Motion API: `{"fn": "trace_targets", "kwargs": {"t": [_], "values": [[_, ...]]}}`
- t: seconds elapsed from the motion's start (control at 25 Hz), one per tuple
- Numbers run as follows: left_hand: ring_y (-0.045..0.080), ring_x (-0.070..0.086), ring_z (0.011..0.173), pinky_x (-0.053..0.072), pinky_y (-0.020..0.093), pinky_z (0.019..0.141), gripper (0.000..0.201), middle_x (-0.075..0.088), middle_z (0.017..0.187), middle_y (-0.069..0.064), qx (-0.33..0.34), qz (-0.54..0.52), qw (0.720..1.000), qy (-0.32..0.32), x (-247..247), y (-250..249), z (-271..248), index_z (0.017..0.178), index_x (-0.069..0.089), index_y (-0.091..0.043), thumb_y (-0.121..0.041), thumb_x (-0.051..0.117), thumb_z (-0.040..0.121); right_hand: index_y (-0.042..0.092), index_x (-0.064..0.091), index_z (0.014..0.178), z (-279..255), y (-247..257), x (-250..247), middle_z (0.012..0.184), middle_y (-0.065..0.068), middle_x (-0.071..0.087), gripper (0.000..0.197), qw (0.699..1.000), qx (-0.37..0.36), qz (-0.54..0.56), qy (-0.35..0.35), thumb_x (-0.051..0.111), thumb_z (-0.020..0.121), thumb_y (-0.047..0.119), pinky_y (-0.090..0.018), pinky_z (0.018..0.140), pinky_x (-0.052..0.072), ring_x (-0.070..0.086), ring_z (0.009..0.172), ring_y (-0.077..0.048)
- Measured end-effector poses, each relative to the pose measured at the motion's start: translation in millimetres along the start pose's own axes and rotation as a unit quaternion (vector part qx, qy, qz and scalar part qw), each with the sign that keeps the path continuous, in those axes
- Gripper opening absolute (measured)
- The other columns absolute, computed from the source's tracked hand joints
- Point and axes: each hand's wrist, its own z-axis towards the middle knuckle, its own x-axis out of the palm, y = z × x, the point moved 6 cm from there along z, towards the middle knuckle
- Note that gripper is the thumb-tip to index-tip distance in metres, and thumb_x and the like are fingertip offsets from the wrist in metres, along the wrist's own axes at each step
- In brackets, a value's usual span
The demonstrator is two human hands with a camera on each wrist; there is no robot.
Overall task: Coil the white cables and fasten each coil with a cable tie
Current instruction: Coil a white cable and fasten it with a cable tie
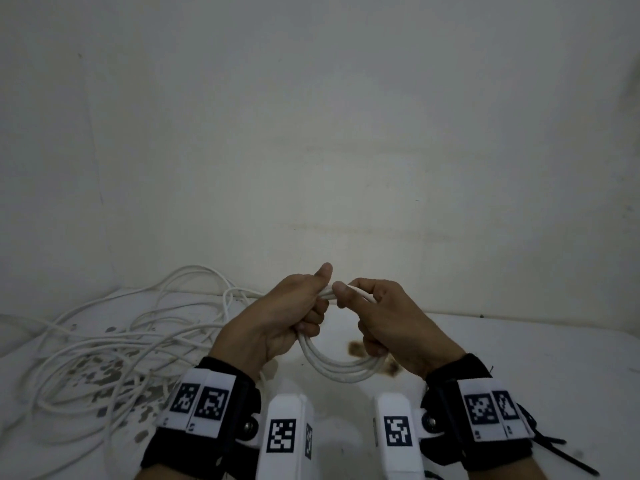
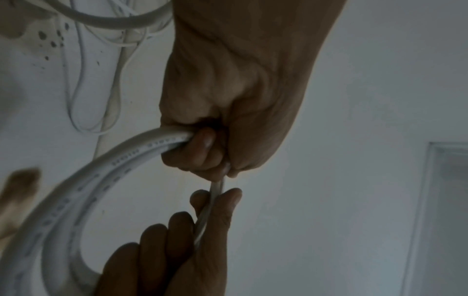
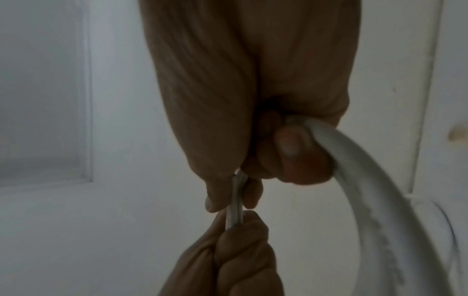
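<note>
1. Nearest the camera, two black wrist straps [image 1: 221, 407] with white tags printed in black squares are seen, one on each forearm, and a white camera housing [image 1: 285, 434] is mounted inside each wrist.
2. Just beyond them, a coil [image 1: 341, 370] of white cable, several turns thick, is held up above the bench [image 1: 519, 375] between both hands (its lower arc hangs free beneath them).
3. The left side of the coil is grasped by the left hand [image 1: 287, 317]: the fingers are curled round the bundled turns and the thumb is raised over the top. Grey lettering on the cable is shown in the left wrist view [image 2: 83, 192].
4. The right side of the coil is clenched by the right hand [image 1: 391, 323], with the thumb and forefinger pinched on the turns at the top, almost touching the left thumb.
5. Between the two hands a short stretch of the bundle [image 3: 235, 202] is left bare, as shown in the right wrist view; a tie on it cannot be made out.
6. A brown stain [image 1: 356, 348] is seen on the bench below the coil.
7. Farther off to the left, a loose tangle of white cable [image 1: 114, 341] is spread over the bench, among grey blotches.
8. Behind everything, a plain pale wall [image 1: 311, 133] is seen.
</note>
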Motion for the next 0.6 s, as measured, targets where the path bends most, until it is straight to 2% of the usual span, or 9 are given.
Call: {"fn": "trace_targets", "kwargs": {"t": [0.12,0.24,0.32,0.4,0.48,0.6], "values": [[0.005,0.022,0.042,0.025,0.017,0.038,0.041,0.03,0.052,-0.007,0.002,-0.018,1.0,0.02,-1.1,0.9,-1.0,0.078,0.047,-0.015,-0.047,0.041,0.102,0.014,0.053,0.071,0.6,-0.2,0.9,0.047,0.004,0.022,0.038,1.0,0.0,0.019,-0.016,0.059,0.097,0.041,-0.021,0.039,0.024,0.019,0.036,-0.011],[0.009,0.031,0.045,0.042,0.024,0.048,0.045,0.034,0.054,-0.004,0.002,-0.032,0.998,0.049,1.8,2.3,-1.9,0.084,0.057,-0.012,-0.054,0.045,0.097,0.015,0.049,0.071,2.4,1.4,-6.3,0.054,0.0,0.017,0.037,0.996,0.006,0.085,-0.037,0.056,0.099,0.039,-0.02,0.039,0.021,0.016,0.039,-0.011],[0.009,0.029,0.044,0.048,0.027,0.053,0.047,0.029,0.052,-0.005,-0.008,-0.058,0.996,0.071,3.5,3.8,-4.1,0.077,0.057,-0.014,-0.056,0.048,0.095,0.016,0.052,0.068,3.2,3.1,-7.0,0.056,0.0,0.016,0.038,0.994,0.001,0.101,-0.03,0.056,0.1,0.036,-0.02,0.039,0.021,0.016,0.039,-0.01],[0.007,0.023,0.042,0.036,0.021,0.043,0.047,0.023,0.051,-0.007,-0.01,-0.086,0.993,0.077,3.7,3.8,-5.6,0.069,0.052,-0.016,-0.056,0.05,0.093,0.016,0.056,0.068,3.5,1.7,-4.7,0.055,0.0,0.017,0.036,0.993,0.001,0.114,-0.023,0.057,0.1,0.032,-0.021,0.038,0.023,0.017,0.039,-0.011],[0.006,0.019,0.041,0.022,0.018,0.039,0.046,0.022,0.051,-0.008,0.002,-0.088,0.994,0.063,2.5,2.3,-4.1,0.066,0.048,-0.018,-0.055,0.051,0.093,0.007,0.058,0.079,4.0,0.7,-4.6,0.052,-0.001,0.022,0.028,0.992,-0.008,0.127,-0.027,0.059,0.098,0.027,-0.023,0.038,0.029,0.021,0.04,-0.012],[0.005,0.018,0.041,0.018,0.018,0.038,0.044,0.022,0.053,-0.009,0.016,-0.076,0.996,0.052,3.2,-0.8,-2.8,0.067,0.044,-0.02,-0.053,0.05,0.095,-0.003,0.061,0.091,4.9,0.5,-10.5,0.052,-0.005,0.036,0.025,0.991,-0.037,0.12,-0.034,0.061,0.097,0.021,-0.027,0.042,0.041,0.036,0.041,-0.015]]}}
